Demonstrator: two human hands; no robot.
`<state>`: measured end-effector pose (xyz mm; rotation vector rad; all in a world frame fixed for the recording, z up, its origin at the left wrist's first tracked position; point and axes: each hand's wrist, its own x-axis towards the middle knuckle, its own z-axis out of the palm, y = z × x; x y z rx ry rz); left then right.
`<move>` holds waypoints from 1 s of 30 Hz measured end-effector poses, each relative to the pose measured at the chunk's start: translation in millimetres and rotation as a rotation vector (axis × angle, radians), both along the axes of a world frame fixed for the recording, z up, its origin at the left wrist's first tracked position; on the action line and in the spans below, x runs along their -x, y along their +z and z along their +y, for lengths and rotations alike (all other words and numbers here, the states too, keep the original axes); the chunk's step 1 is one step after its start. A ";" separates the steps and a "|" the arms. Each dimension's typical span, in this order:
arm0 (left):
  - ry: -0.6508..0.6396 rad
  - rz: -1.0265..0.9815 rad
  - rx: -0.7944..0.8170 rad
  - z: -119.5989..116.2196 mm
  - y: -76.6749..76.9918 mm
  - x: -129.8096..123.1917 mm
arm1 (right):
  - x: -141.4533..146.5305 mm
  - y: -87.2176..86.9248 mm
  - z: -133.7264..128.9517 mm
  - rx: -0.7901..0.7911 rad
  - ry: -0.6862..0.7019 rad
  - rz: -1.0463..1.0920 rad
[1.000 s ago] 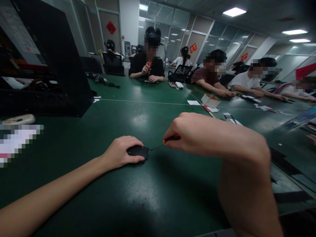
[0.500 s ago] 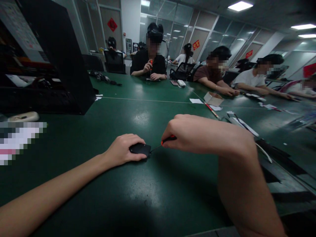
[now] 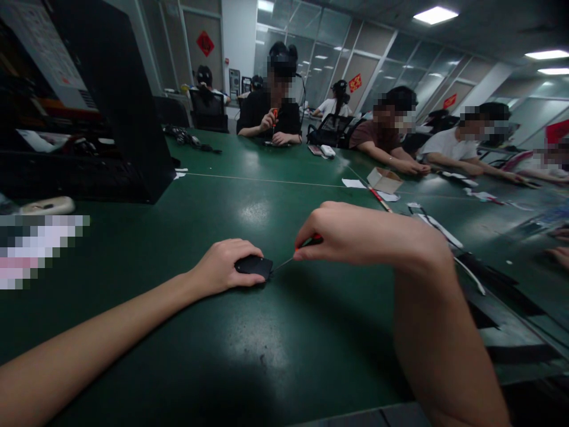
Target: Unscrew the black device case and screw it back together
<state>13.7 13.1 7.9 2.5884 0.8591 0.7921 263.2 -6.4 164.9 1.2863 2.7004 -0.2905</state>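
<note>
On the green table point(image 3: 213, 201) lies a flat black device point(image 3: 255, 267), with the thumb and fingers of my left hand point(image 3: 224, 264) closed round its left part. My right hand point(image 3: 326, 234) is closed round the red and black handle of a screwdriver point(image 3: 283, 263). Its thin shaft slants down to the left, and the tip is at the right edge of the black device, near its lower corner. Whether the tip touches a screw is too small to tell. Most of the handle is hidden by my right fingers.
A black cabinet point(image 3: 146, 130) stands at the left. Beyond the hands are a small open box point(image 3: 384, 179), papers point(image 3: 354, 184) and a coil of cable point(image 3: 182, 136). Strips and cables lie at the right. Several people sit around the table.
The view has shifted slightly. My right hand is a little higher and farther right, with the screwdriver still in it. My left hand keeps its hold on the black device.
</note>
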 end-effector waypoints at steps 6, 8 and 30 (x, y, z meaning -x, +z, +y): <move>0.010 0.052 -0.026 1.8 -1.1 1.3 | -15.2 -60.0 17.5 -0.020 0.023 0.074; -0.002 0.057 -0.021 2.1 -1.5 1.8 | -26.9 -78.0 20.9 -0.109 -0.001 0.117; -0.019 0.000 -0.030 2.6 -0.5 1.5 | -38.5 -133.4 40.7 -0.228 -0.042 0.295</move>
